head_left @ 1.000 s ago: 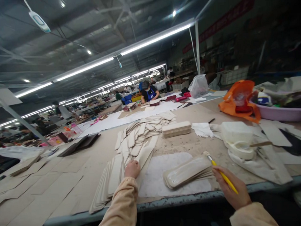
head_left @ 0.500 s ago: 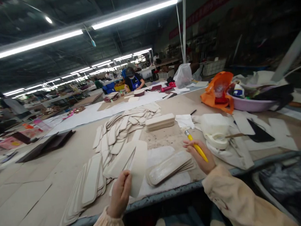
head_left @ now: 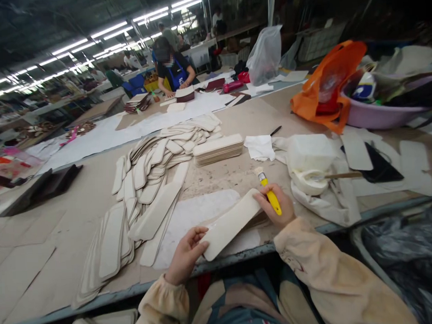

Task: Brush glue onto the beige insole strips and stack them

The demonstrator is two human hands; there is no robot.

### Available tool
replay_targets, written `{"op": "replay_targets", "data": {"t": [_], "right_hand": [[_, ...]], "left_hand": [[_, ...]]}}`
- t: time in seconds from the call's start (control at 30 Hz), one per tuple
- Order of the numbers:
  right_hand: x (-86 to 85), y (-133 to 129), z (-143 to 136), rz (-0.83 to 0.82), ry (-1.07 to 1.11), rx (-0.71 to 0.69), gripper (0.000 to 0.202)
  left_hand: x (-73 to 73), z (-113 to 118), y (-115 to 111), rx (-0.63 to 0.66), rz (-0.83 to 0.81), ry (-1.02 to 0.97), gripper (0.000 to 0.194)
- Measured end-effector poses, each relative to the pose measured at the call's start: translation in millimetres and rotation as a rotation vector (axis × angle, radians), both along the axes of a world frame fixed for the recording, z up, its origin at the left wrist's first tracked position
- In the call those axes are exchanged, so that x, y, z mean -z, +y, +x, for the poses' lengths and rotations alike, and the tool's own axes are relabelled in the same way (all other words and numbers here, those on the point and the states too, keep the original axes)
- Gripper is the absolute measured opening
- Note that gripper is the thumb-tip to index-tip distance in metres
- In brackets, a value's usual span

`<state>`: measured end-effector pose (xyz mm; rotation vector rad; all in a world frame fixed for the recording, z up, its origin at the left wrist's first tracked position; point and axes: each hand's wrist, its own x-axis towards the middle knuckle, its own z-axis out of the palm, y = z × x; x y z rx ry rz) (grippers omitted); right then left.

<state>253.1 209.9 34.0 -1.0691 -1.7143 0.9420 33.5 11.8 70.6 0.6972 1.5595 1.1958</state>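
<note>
My left hand (head_left: 187, 253) pinches the near left end of a long cream panel (head_left: 232, 224) with rounded corners. At its far right end, the fingers of my right hand (head_left: 279, 207) touch the panel while gripping a yellow-handled paintbrush (head_left: 274, 201), pale bristles up. Beneath the panel, other pieces are mostly covered. A white sheet (head_left: 203, 205) lies under them. To the left spread loose cream panels (head_left: 110, 243), fanned and overlapping. Behind my hands sits a neat stack of similar panels (head_left: 218, 150).
A white tub (head_left: 310, 180) with a stick across it stands on the right, near a crumpled white cloth (head_left: 260, 147). Farther right are an orange bag (head_left: 320, 101) and a purple basin (head_left: 384, 114). Dark boards (head_left: 43, 189) lie left. Another person (head_left: 173, 69) works across the table.
My left hand has moved right and taken the panel's end. My right hand, still with the brush, has come to its other end. The view has tilted down.
</note>
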Motion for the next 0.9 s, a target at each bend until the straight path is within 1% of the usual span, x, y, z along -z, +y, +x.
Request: {"op": "replay_targets", "data": {"t": [0.07,0.13,0.2,0.27,0.43,0.67,0.9], "right_hand": [[0.0,2.5,-2.7,0.052,-0.077,0.012,0.026],[0.0,2.4,-5.1,0.097,-0.152,0.0,0.024],[0.3,0.9,-5.8,0.136,-0.22,-0.008,0.022],[0.8,-0.2,-4.5,0.167,-0.256,-0.001,0.021],[1.0,0.4,-0.2,0.217,-0.295,0.014,0.019],[1.7,0.2,-2.6,0.199,-0.334,-0.007,0.019],[6.4,0.3,-2.5,0.186,-0.4,-0.031,0.018]], "left_hand": [[0.7,-9.0,3.0,-0.086,-0.005,-0.025,0.046],[0.4,-16.1,6.8,-0.148,-0.047,0.051,0.045],[0.2,-20.7,10.6,-0.169,-0.108,0.154,0.044],[0.5,-22.9,13.7,-0.164,-0.157,0.222,0.042],[5.0,-22.3,16.5,-0.146,-0.222,0.298,0.038],[16.4,-22.6,13.9,-0.131,-0.245,0.462,0.035],[14.3,-23.1,13.6,-0.097,-0.257,0.599,0.031]]}}
